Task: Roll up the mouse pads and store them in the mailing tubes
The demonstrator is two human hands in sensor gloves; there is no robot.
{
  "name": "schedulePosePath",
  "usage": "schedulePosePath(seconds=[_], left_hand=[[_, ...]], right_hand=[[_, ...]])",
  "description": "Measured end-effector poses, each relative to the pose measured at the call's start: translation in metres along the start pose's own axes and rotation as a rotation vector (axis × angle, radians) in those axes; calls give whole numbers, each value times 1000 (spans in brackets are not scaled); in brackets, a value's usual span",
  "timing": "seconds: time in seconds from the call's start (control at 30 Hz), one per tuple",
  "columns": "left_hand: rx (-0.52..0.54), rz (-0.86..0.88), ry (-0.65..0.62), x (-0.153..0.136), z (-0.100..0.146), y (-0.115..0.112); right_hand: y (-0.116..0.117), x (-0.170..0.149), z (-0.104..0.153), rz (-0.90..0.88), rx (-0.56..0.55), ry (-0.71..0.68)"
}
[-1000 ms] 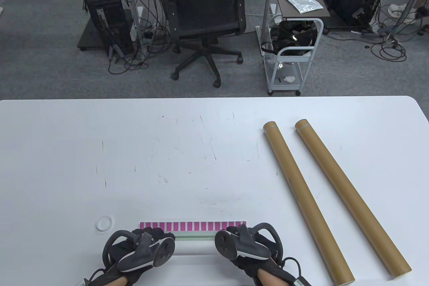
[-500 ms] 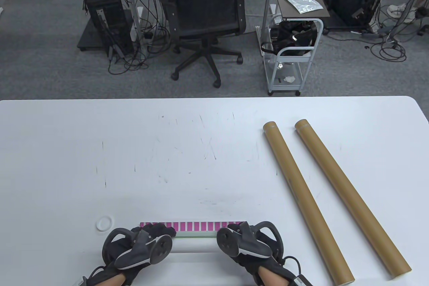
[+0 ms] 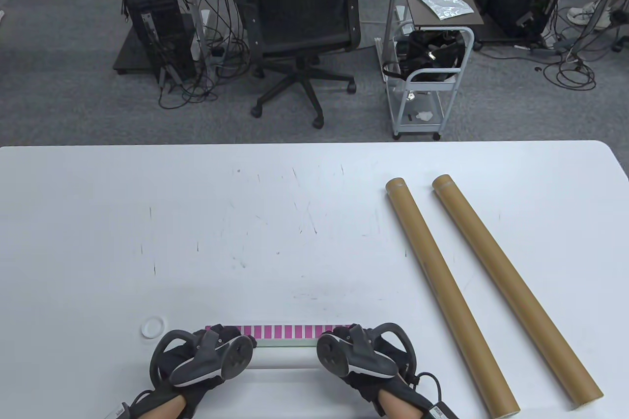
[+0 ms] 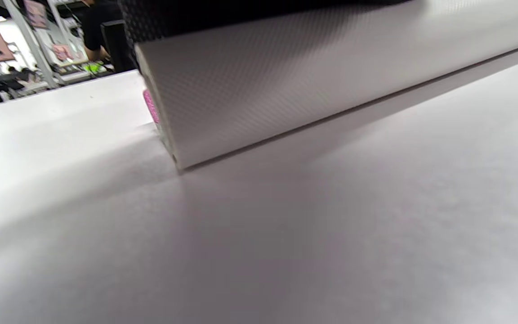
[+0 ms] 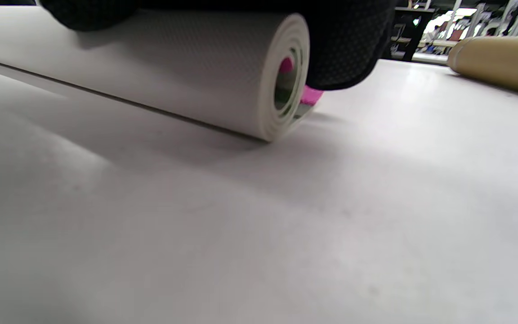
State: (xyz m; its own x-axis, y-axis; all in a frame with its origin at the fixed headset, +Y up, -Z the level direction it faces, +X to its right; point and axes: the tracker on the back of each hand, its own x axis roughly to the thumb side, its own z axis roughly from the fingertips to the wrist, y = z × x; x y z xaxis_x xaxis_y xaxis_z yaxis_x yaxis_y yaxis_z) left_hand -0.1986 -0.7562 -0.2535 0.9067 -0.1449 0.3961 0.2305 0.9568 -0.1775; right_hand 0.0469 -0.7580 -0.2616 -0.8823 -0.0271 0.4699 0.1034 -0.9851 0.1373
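Observation:
A mouse pad point(image 3: 285, 359) lies rolled into a white roll near the table's front edge, with a strip of its pink-striped face point(image 3: 285, 331) still flat beyond the roll. My left hand point(image 3: 216, 340) presses on the roll's left end and my right hand point(image 3: 351, 338) on its right end. The left wrist view shows the roll's white textured back point(image 4: 286, 76) under my glove. The right wrist view shows the roll's spiral end point(image 5: 286, 76) with my fingers point(image 5: 349, 49) over it. Two brown mailing tubes point(image 3: 444, 286) point(image 3: 511, 284) lie at the right.
A small white ring-shaped cap point(image 3: 153, 327) lies left of the roll. The white table point(image 3: 245, 222) stretches ahead. Beyond its far edge stand an office chair point(image 3: 300, 21) and a white cart point(image 3: 425, 80).
The hands shifted slightly forward over the roll, and the visible pink strip grew a little narrower. The tubes and the cap have not moved.

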Motion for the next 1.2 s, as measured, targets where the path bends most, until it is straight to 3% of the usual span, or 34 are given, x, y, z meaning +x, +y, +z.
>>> schedulePosePath(seconds=[0.13,0.3,0.67,0.97,1.1,1.2], left_hand=[[40,-55,0,6,4,0],[253,-239,-15,22,17,7],[147,-104,51,14,4,1],[87,-40,32,8,2,2],[126,-100,38,14,5,0],[235,-179,34,19,12,2]], right_hand=[[2,0,2,5,-22,-6],[1,1,1,13,-20,-2],[-5,4,5,114,-79,-8],[-3,1,1,-3,24,-7],[-2,4,1,51,10,-8],[-1,2,0,31,15,1]])
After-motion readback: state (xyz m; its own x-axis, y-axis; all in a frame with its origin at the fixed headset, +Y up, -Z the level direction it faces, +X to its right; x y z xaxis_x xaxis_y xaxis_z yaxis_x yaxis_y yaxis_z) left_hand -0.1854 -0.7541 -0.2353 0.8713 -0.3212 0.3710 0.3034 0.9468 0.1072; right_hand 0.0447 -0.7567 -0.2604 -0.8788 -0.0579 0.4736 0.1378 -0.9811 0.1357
